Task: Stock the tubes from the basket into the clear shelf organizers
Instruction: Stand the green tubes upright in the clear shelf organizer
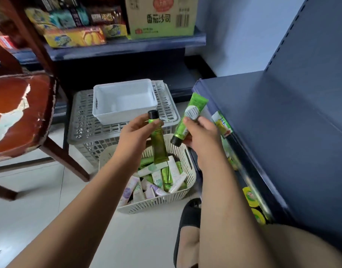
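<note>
A wooden chair [21, 113] stands at the far left, its glossy red-brown seat scuffed and peeling in pale patches. Beside it a grey slotted plastic crate [85, 132] sits on the floor, with a smooth white rectangular bin [118, 118] resting on top.

The left hand [135, 132] is raised above the basket, forearm reaching in from the lower left. Its fingers and thumb wrap the upper part of a dark green tube [158, 144], which is held nearly upright, round black cap on top and flat crimped end pointing down toward the basket.

Below, on the pale tiled floor, the cream basket [160, 205] has ribbed, slotted walls and handle cut-outs. It holds a loose heap of soft tubes [158, 180] in green, white and lilac.

The right hand [203, 134] is lifted at about the same height, fingers curled round the middle of a shiny bright green tube [193, 113]. This one is tilted, black cap down and left, wide crimped end up and right, a barcode label showing.

At the right rises a dark blue metal shelf [282, 132], just beside the right hand.
</note>
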`<state>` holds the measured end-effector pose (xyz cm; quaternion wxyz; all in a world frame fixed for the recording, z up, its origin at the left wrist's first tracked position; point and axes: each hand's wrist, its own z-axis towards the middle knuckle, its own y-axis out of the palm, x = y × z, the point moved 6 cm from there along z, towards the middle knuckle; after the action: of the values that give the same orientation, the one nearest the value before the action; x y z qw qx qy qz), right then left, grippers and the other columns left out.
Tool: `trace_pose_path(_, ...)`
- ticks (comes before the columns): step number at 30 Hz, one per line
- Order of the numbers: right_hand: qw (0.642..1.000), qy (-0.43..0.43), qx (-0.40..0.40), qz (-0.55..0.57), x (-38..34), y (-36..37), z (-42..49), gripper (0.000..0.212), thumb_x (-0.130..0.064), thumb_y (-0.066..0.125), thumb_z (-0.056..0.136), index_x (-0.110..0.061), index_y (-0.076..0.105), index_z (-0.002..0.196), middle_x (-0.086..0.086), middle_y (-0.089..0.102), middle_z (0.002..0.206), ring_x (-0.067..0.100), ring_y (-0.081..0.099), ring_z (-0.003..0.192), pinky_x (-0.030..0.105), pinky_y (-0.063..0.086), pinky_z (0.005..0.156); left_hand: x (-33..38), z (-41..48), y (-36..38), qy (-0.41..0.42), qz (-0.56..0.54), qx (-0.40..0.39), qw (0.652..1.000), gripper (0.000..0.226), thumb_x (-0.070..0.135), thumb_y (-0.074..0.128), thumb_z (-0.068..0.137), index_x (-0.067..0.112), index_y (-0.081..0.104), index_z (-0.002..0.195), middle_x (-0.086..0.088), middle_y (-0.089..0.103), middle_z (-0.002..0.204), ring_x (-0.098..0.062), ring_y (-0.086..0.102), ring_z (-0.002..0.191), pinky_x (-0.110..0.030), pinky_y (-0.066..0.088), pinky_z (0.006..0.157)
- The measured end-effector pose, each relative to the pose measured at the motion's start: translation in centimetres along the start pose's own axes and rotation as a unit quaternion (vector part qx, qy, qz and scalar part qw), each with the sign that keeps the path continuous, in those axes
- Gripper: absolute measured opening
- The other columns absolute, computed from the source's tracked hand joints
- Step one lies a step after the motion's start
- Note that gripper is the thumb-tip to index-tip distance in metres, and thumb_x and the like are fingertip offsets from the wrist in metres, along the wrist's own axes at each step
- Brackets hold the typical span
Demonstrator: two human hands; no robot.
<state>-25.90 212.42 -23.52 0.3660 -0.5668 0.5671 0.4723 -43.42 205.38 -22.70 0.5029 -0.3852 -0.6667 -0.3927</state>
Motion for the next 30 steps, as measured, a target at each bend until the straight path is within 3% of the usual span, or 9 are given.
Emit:
trace_pose_path(3, 0.999, -0.026, 0.019, -0.009, -1.8, -0.6, -2.0, 0.008, -0.034, 0.072, 0.084, -0.030, 0.074, 0.090, -0.003, 0.075, 0.089, 0.023, 0.072, 0.089, 0.049, 0.063, 0.077, 2.8, -1.1, 1.8, 0.045, 0.026, -0.034, 0.998, 0.022, 0.020, 0.070, 0.094, 0.015, 0.071, 0.115, -0.010, 0.075, 0.109, -0.031, 0.072, 0.102, -0.059, 0.052, 0.100)
trace_pose_path(7, 0.999, -0.016, 0.030, 0.022, -3.0, -1.2, -4.9, 0.027, -0.030, 0.079, 0.083, -0.020, 0.068, 0.105, 0.006, 0.075, 0.096, 0.022, 0.071, 0.077, 0.030, 0.056, 0.059, 5.9, -2.7, 4.2, 0.091, 0.027, -0.070, 0.993, 0.020, 0.017, 0.070, 0.093, 0.010, 0.071, 0.113, -0.008, 0.076, 0.101, -0.018, 0.072, 0.086, -0.043, 0.059, 0.081)
trace_pose_path(12, 0.996, -0.049, 0.078, 0.018, -6.2, -2.9, -7.9, 0.038, -0.017, 0.081, 0.080, -0.017, 0.062, 0.113, 0.008, 0.073, 0.086, 0.015, 0.057, 0.052, 0.025, 0.045, 0.046, 9.2, -5.0, 7.6, 0.122, 0.028, -0.141, 0.982, 0.017, 0.009, 0.069, 0.093, 0.011, 0.069, 0.110, -0.004, 0.077, 0.093, -0.014, 0.073, 0.080, -0.031, 0.057, 0.070)
trace_pose_path(15, 0.993, -0.069, 0.068, 0.068, -8.1, -4.4, -10.4, 0.035, -0.009, 0.084, 0.078, -0.011, 0.067, 0.109, 0.007, 0.073, 0.079, 0.020, 0.059, 0.059, 0.028, 0.048, 0.051, 11.0, -6.7, 9.8, 0.140, 0.020, -0.185, 0.973, 0.016, 0.004, 0.069, 0.093, 0.018, 0.062, 0.098, 0.006, 0.073, 0.079, -0.008, 0.070, 0.071, -0.020, 0.053, 0.061)
trace_pose_path(18, 0.987, -0.093, 0.063, 0.115, -10.0, -7.0, -13.7, 0.027, -0.002, 0.078, 0.083, -0.006, 0.069, 0.108, 0.007, 0.073, 0.081, 0.022, 0.068, 0.071, 0.034, 0.059, 0.068, 12.6, -8.7, 12.2, 0.160, 0.018, -0.226, 0.961, 0.019, 0.006, 0.074, 0.089, 0.022, 0.063, 0.093, 0.004, 0.072, 0.078, -0.012, 0.067, 0.072, -0.027, 0.053, 0.068)
trace_pose_path(20, 0.985, -0.108, 0.102, 0.092, -11.3, -9.8, -16.5, 0.011, -0.010, 0.076, 0.087, -0.010, 0.073, 0.097, 0.009, 0.073, 0.082, 0.023, 0.069, 0.075, 0.037, 0.061, 0.074, 13.6, -10.3, 14.1, 0.174, 0.013, -0.250, 0.952, 0.021, 0.009, 0.080, 0.085, 0.019, 0.065, 0.097, -0.012, 0.073, 0.086, -0.017, 0.064, 0.077, -0.030, 0.050, 0.073)
trace_pose_path(22, 0.979, -0.129, 0.150, 0.045, -12.5, -12.9, -19.2, 0.010, -0.020, 0.073, 0.090, -0.012, 0.074, 0.096, 0.005, 0.077, 0.088, 0.019, 0.068, 0.078, 0.037, 0.054, 0.076, 14.7, -12.4, 16.3, 0.191, 0.013, -0.288, 0.938, 0.026, 0.008, 0.080, 0.084, 0.012, 0.065, 0.105, -0.028, 0.071, 0.098, -0.022, 0.061, 0.081, -0.030, 0.046, 0.070)
trace_pose_path(25, 0.968, -0.149, 0.199, 0.042, -13.7, -17.3, -23.4, 0.017, -0.025, 0.066, 0.096, -0.012, 0.072, 0.104, 0.004, 0.079, 0.097, 0.018, 0.064, 0.088, 0.036, 0.050, 0.091, 16.1, -16.0, 20.1, 0.228, 0.027, -0.355, 0.906, 0.022, 0.007, 0.077, 0.087, 0.021, 0.066, 0.101, -0.020, 0.071, 0.092, -0.022, 0.058, 0.080, -0.031, 0.045, 0.062)
trace_pose_path(30, 0.956, -0.126, 0.225, 0.137, -13.9, -22.4, -29.8, 0.021, -0.027, 0.057, 0.102, -0.014, 0.066, 0.115, 0.007, 0.078, 0.106, 0.021, 0.070, 0.090, 0.033, 0.057, 0.077, 16.8, -22.4, 26.3, 0.258, 0.018, -0.421, 0.869, 0.024, 0.002, 0.074, 0.089, 0.010, 0.068, 0.111, -0.005, 0.070, 0.098, -0.014, 0.065, 0.079, -0.034, 0.057, 0.065)
